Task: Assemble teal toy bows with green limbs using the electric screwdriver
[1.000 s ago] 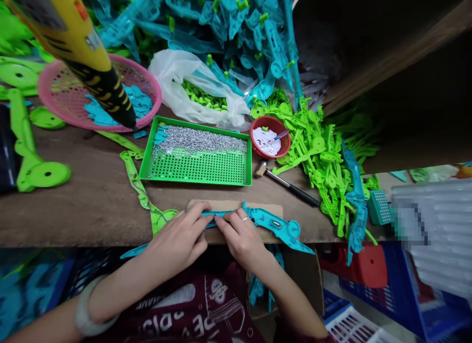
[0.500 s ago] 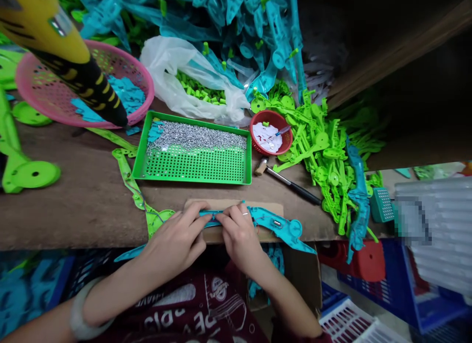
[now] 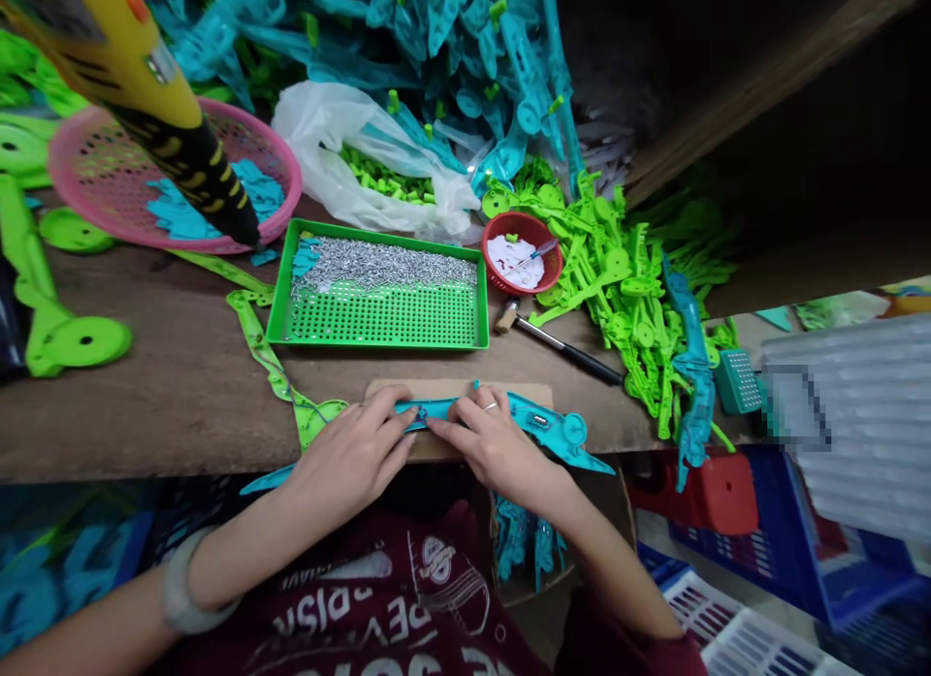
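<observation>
A long blue plastic shell (image 3: 560, 432), shaped like half a toy bow, lies open side up across a cardboard sheet (image 3: 536, 393) at the bench's front edge. Thin wires and a small metal contact show inside it. My left hand (image 3: 360, 438) grips its middle from the left, with thumb and fingertips on the rim. From the other side my right hand (image 3: 495, 438) holds it, fingers bent and pressed on the channel. A small dark piece sits between my fingertips, too small to name. A green shell (image 3: 266, 356) with wires rests partly behind my left hand.
A yellow-black power screwdriver (image 3: 193, 162) hangs over a pink basket (image 3: 80, 210). Behind my hands are a green tray (image 3: 378, 342) of screws, a hammer (image 3: 560, 344) and a red bowl (image 3: 501, 283). Green parts (image 3: 618, 288) pile up at right; blue parts (image 3: 436, 36) at the back.
My right hand has slid a little to the right and its fingers have spread, so more of the blue shell shows between my hands. The camera view has shifted slightly.
</observation>
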Tool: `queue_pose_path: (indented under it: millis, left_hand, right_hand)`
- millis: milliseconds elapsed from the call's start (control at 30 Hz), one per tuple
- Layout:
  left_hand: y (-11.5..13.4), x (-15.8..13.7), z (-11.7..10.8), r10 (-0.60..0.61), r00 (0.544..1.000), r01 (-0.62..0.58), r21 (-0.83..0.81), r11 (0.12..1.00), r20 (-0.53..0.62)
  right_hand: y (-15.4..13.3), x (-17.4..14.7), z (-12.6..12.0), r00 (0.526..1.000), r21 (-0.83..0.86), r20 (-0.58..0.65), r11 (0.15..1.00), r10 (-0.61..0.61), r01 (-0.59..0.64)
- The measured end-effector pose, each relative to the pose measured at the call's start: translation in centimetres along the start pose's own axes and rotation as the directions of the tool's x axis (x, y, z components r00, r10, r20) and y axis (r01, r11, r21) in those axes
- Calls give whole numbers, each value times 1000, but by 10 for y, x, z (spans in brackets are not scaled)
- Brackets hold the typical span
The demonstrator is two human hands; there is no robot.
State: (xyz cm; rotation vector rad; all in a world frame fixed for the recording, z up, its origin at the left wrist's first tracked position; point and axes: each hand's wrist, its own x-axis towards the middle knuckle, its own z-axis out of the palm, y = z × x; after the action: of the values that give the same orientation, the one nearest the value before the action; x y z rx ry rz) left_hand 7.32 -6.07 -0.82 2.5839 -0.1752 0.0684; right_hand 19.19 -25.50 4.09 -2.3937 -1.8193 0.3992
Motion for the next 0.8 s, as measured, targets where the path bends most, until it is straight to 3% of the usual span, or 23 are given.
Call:
queue_pose_path:
  millis: [200, 333, 633, 800]
  left_hand:
    - [-8, -7, 17, 66, 995, -57, 101, 993, -80]
    - [-13, -10, 20, 135, 987, -123, 133, 983, -87]
    - [-16, -8, 7, 183, 981, -174, 125, 977, -70]
    - [-14, -5, 5, 218, 971, -201, 158, 967, -102]
  right_hand:
    - [30, 1, -17, 985, -4, 128, 993, -116, 117]
    - [37, 2, -10, 984, -10, 93, 988, -153, 154]
    - [47, 9, 6, 983, 222, -68, 958, -170, 181]
    - [48, 7, 5, 974, 126, -77, 967, -214, 222]
